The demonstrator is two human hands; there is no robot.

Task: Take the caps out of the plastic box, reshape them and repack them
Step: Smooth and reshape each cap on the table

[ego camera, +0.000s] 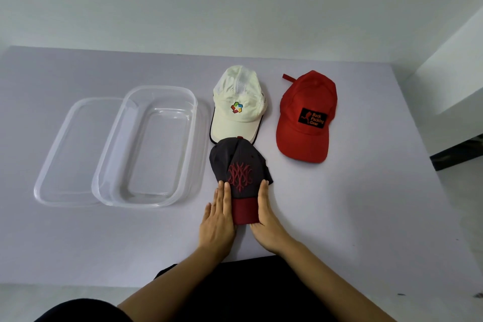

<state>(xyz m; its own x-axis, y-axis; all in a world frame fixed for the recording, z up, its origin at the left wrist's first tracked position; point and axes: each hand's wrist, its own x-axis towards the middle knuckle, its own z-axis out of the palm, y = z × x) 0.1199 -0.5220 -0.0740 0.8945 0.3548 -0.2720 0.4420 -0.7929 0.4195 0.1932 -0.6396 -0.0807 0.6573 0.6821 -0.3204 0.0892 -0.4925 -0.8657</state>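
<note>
The dark grey fabric cap with a dark red brim lies on the pale grey table, just to the right of the clear rectangular plastic box. The left hand and the right hand press on the two sides of its brim, fingers straight and held together. Right of the box, farther back, lies a white cap, its brim partly under the dark cap, and farther right a red cap. The clear flat lid lies partly under the left side of the box.
</note>
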